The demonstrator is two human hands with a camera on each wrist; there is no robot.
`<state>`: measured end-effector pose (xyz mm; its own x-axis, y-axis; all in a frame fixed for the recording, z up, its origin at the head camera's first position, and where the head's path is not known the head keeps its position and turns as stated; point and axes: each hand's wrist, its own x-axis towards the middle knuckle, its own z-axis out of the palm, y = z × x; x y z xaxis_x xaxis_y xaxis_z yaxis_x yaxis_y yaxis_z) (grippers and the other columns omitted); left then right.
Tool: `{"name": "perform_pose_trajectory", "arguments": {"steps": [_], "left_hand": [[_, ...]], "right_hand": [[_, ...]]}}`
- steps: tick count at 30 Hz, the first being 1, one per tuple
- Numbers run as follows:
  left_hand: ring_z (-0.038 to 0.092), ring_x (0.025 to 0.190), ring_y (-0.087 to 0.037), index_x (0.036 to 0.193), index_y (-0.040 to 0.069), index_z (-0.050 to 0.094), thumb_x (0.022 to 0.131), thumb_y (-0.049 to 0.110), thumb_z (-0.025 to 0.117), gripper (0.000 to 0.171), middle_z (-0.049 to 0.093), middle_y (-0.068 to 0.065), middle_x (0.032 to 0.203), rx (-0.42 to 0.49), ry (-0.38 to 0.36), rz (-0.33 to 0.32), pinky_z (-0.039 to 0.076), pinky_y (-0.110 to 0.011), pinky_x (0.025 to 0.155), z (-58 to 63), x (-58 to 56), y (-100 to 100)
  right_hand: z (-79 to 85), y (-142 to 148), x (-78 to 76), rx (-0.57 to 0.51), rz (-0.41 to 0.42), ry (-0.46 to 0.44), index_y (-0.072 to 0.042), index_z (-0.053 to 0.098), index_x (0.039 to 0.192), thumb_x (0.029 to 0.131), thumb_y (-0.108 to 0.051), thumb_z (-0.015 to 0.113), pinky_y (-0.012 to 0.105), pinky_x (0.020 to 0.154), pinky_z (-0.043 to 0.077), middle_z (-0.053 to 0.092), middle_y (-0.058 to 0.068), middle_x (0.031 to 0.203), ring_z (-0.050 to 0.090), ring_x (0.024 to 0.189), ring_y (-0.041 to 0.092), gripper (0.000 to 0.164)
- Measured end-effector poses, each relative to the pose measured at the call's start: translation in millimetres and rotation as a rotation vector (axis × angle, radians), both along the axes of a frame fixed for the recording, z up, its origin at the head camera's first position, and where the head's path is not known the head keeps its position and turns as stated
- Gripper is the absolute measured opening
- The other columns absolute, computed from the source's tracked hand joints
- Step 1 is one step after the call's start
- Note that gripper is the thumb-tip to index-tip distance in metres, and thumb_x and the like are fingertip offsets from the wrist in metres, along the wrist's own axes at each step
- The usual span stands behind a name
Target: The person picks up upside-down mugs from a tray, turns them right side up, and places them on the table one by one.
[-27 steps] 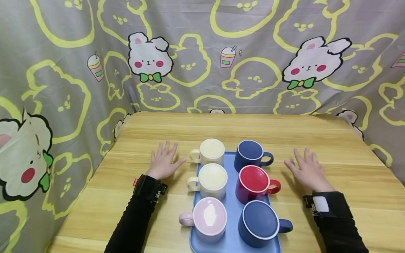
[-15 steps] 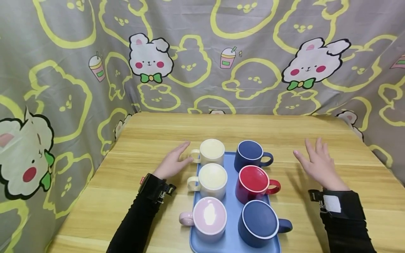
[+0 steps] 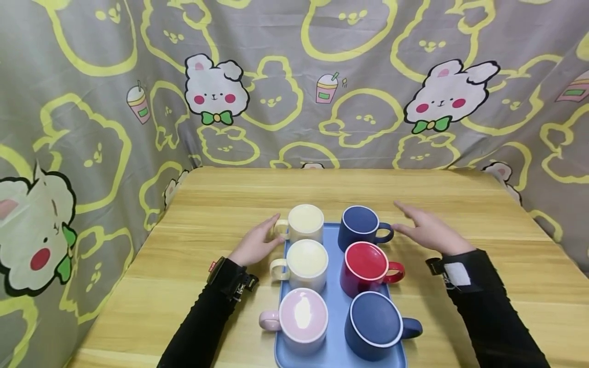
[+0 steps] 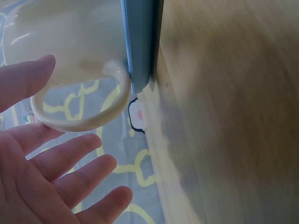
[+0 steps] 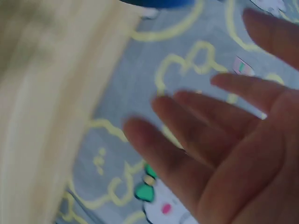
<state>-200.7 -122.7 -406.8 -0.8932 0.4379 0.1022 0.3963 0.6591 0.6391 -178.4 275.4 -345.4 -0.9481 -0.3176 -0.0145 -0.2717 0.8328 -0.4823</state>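
Beside the far cream mug (image 3: 306,221), my left hand (image 3: 255,244) reaches toward its handle. In the left wrist view the thumb (image 4: 28,79) lies in front of that mug and the loosely spread fingers (image 4: 70,156) sit around the handle (image 4: 86,122) without gripping it; whether the index finger touches it I cannot tell. My right hand (image 3: 428,232) is stretched out just right of the far navy mug (image 3: 360,222), thumb by its handle. In the right wrist view, its fingers (image 5: 156,151) are blurred and apart, holding nothing.
Both mugs stand on a blue tray (image 3: 337,294) on a wooden table (image 3: 193,301). Also on it are another cream mug (image 3: 307,260), a red mug (image 3: 366,263), a pink mug (image 3: 303,317) and a near navy mug (image 3: 375,319). Handles overhang the tray's sides. A patterned curtain (image 3: 271,30) surrounds the table.
My left hand has lifted from the table and moved right to the far cream mug's handle. My right hand rose, then swung left toward the far navy mug. The mugs stay in place.
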Motion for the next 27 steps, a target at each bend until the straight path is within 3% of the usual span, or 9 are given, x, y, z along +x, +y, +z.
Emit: {"name": "perform_pose_trajectory", "arguments": {"steps": [4, 7, 11, 16, 19, 22, 25, 27], "left_hand": [[0.034, 0.136, -0.039, 0.151, -0.002, 0.027, 0.095, 0.023, 0.063, 0.071, 0.033, -0.023, 0.15, -0.001, -0.008, -0.001, 0.026, -0.05, 0.111, -0.8, 1.1, 0], [0.033, 0.137, -0.039, 0.151, -0.002, 0.026, 0.095, 0.023, 0.064, 0.072, 0.032, -0.023, 0.15, -0.001, -0.018, 0.004, 0.026, -0.05, 0.112, -1.2, 1.5, -1], [0.033, 0.137, -0.039, 0.151, -0.001, 0.025, 0.095, 0.023, 0.064, 0.073, 0.031, -0.022, 0.151, -0.003, -0.027, 0.012, 0.025, -0.05, 0.112, -0.4, 0.8, -1], [0.029, 0.139, -0.04, 0.151, -0.002, 0.025, 0.095, 0.026, 0.064, 0.074, 0.029, -0.022, 0.152, -0.023, -0.024, 0.026, 0.022, -0.052, 0.112, -0.2, -0.6, -2], [0.018, 0.142, -0.042, 0.152, -0.001, 0.023, 0.094, 0.035, 0.063, 0.079, 0.021, -0.024, 0.155, -0.112, -0.001, 0.054, 0.013, -0.059, 0.113, -0.2, -1.0, -5], [0.004, 0.144, -0.044, 0.154, 0.003, 0.019, 0.092, 0.05, 0.06, 0.088, 0.011, -0.025, 0.157, -0.277, 0.014, 0.124, 0.003, -0.066, 0.11, -1.0, -0.8, -11], [-0.005, 0.143, -0.045, 0.155, 0.006, 0.016, 0.088, 0.062, 0.056, 0.096, 0.002, -0.024, 0.158, -0.427, -0.01, 0.196, -0.002, -0.068, 0.108, -1.8, 0.0, -19], [-0.007, 0.143, -0.045, 0.156, 0.007, 0.015, 0.087, 0.066, 0.055, 0.099, 0.0, -0.024, 0.159, -0.472, -0.026, 0.223, -0.003, -0.069, 0.108, -1.8, 0.4, -22]], "right_hand": [[-21.3, -3, -11.9, -0.032, 0.065, -0.074, 0.013, 0.048, 0.133, 0.092, -0.018, 0.067, 0.06, 0.089, 0.046, 0.055, 0.036, 0.123, 0.055, 0.111, 0.051, 0.055], [-34.1, -3, -19.8, -0.067, 0.099, -0.093, 0.007, 0.064, 0.11, 0.088, -0.013, 0.07, 0.046, 0.078, 0.052, 0.067, 0.022, 0.099, 0.062, 0.09, 0.035, 0.03], [-44.5, -4, -26.2, -0.122, 0.103, -0.117, 0.002, 0.067, 0.087, 0.084, -0.006, 0.072, 0.031, 0.064, 0.044, 0.064, 0.002, 0.078, 0.052, 0.071, 0.016, 0.01], [-53.5, -5, -29.8, -0.216, 0.028, -0.234, 0.005, 0.067, 0.088, 0.085, -0.002, 0.07, 0.028, 0.063, 0.051, 0.066, 0.004, 0.077, 0.058, 0.07, 0.016, 0.008], [-56.3, -6, -30.8, -0.261, -0.002, -0.282, 0.006, 0.066, 0.088, 0.086, 0.001, 0.069, 0.028, 0.063, 0.054, 0.068, 0.007, 0.079, 0.062, 0.071, 0.018, 0.006], [-58.6, -6, -31.0, -0.284, -0.022, -0.297, 0.007, 0.067, 0.087, 0.085, 0.002, 0.069, 0.029, 0.063, 0.055, 0.068, 0.009, 0.079, 0.063, 0.07, 0.018, 0.005], [-60.8, -6, -30.1, -0.315, -0.024, -0.306, 0.008, 0.067, 0.089, 0.086, 0.002, 0.068, 0.031, 0.064, 0.057, 0.068, 0.01, 0.079, 0.065, 0.07, 0.02, 0.007], [-62.6, -6, -29.1, -0.351, -0.022, -0.319, 0.01, 0.066, 0.091, 0.086, 0.003, 0.068, 0.033, 0.064, 0.058, 0.068, 0.011, 0.079, 0.066, 0.07, 0.021, 0.009]]}}
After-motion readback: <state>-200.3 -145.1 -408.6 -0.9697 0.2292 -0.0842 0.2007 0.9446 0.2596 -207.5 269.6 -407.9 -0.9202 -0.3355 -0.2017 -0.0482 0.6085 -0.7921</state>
